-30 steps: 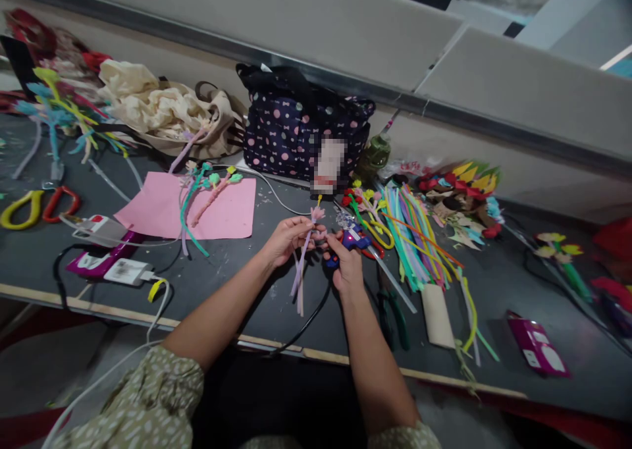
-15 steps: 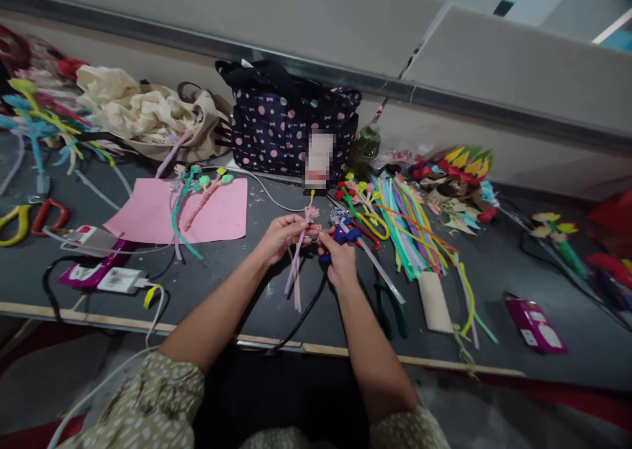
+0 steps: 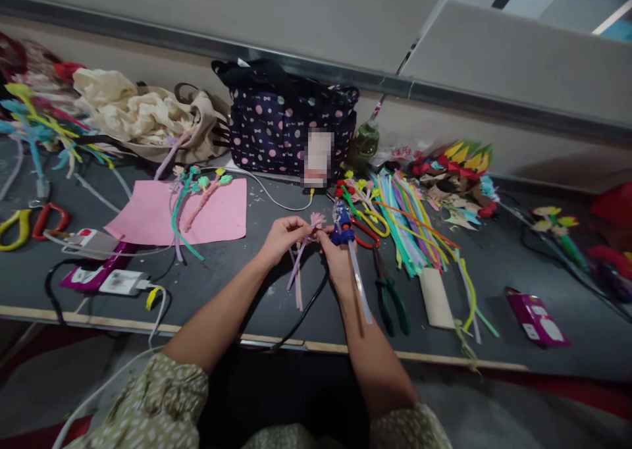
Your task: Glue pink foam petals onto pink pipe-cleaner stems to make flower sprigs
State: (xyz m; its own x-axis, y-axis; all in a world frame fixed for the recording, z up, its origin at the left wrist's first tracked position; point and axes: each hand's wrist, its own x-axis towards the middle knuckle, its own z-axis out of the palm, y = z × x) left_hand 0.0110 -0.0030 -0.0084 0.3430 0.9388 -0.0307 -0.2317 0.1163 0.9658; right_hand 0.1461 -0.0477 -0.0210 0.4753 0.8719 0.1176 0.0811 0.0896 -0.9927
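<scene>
A small pink pipe-cleaner flower (image 3: 316,220) with a lilac stem (image 3: 297,264) is pinched between the fingertips of my left hand (image 3: 286,237). The thumb and a finger of my right hand (image 3: 334,248) meet at the flower's base. A blue glue gun (image 3: 342,222) stays in my right hand too, its handle hidden behind the fingers. Its clear glue stick (image 3: 359,281) slants back over my right wrist. Below my hands, a pale pink pipe cleaner (image 3: 299,291) lies on the table beside the black cord (image 3: 306,314).
Right of my hands lie green-handled pliers (image 3: 390,301), red-handled pliers (image 3: 366,233) and a bundle of coloured pipe cleaners (image 3: 405,225). A pink sheet (image 3: 222,215) with pipe-cleaner flowers is at left. A dotted bag (image 3: 276,126) stands behind, a blurred device (image 3: 320,156) before it.
My right hand has turned, so the glue gun now points away, with its stick swung back toward my wrist. The right fingertips have moved up to the flower.
</scene>
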